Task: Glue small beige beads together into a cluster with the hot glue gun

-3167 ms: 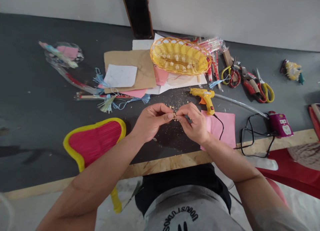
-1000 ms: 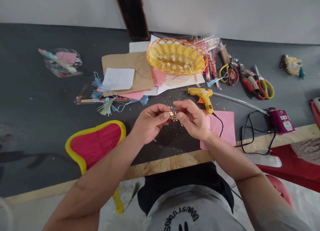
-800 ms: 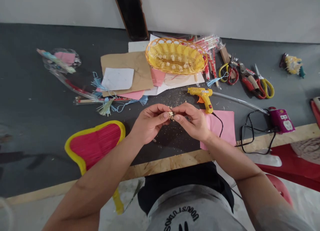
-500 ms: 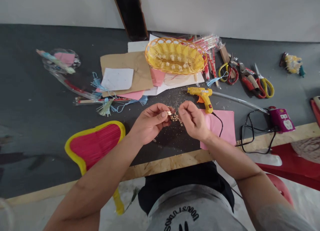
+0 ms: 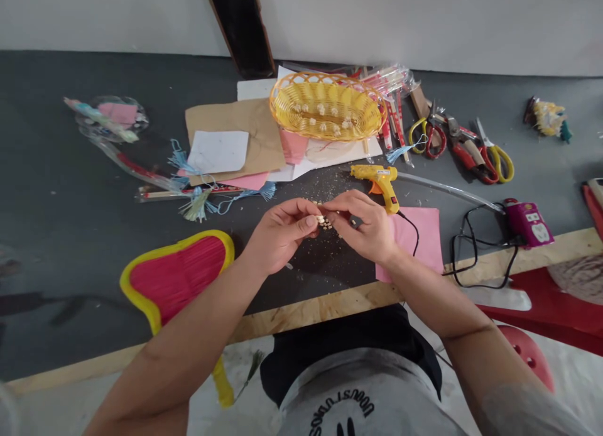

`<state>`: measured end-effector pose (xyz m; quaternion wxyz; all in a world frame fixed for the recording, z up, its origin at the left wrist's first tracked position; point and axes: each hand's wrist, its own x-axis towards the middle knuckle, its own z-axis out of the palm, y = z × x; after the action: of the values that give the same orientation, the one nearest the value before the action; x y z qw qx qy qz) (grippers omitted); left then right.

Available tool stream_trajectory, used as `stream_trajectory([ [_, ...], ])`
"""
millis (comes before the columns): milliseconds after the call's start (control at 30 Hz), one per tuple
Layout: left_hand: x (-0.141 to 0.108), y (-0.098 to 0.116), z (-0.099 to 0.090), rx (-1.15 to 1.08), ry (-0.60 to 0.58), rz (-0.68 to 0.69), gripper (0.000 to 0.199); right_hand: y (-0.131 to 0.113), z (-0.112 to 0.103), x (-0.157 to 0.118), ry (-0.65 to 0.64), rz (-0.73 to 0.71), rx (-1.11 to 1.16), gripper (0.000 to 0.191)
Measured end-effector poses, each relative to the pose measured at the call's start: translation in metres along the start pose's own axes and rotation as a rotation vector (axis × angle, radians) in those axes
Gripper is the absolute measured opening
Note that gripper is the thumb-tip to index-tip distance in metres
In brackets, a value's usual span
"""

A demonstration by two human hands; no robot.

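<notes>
Toward six o'clock on the worktop [image 5: 47, 191], the left hand [image 5: 282, 232] pinches a pale piece [image 5: 321, 220], apparently steadying it for the right hand [image 5: 366, 227] at three o'clock, whose grip I cannot tell

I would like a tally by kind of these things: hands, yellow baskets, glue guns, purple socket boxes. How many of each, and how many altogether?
Hands: 2 (left hand and right hand)
Yellow basket: 1
Glue gun: 1
Purple socket box: 1
Total: 5
The small pale bits are left out: too small to count.
</notes>
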<state>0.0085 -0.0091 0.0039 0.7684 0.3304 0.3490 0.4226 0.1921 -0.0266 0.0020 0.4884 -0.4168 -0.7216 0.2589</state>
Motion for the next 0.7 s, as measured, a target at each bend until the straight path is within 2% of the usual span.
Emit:
stream_trajectory([
  [100, 0.001, -0.001, 0.0, 0.065, 0.009, 0.022, 0.026, 0.002, -0.001, 0.0, 0.002, 0.017, 0.0, 0.013],
  [233, 0.001, -0.001, -0.001, 0.093, 0.006, 0.013, 0.027, 0.004, -0.004, 0.002, -0.034, 0.14, 0.111, 0.007],
  [367, 0.001, 0.001, 0.0, 0.065, -0.015, -0.012, 0.026, 0.004, -0.008, 0.003, -0.046, 0.267, 0.191, 0.015],
  [500, 0.0, 0.004, 0.002, -0.001, -0.029, -0.061, 0.026, 0.002, -0.012, 0.005, 0.051, 0.371, 0.285, 0.031],
  [600, -0.001, 0.005, 0.003, -0.034, -0.027, -0.077, 0.026, 0.001, -0.013, 0.007, 0.135, 0.362, 0.345, 0.035],
  [700, -0.001, 0.006, 0.003, -0.043, 0.012, -0.064, 0.025, 0.001, -0.01, 0.006, 0.145, 0.33, 0.354, 0.04],
])
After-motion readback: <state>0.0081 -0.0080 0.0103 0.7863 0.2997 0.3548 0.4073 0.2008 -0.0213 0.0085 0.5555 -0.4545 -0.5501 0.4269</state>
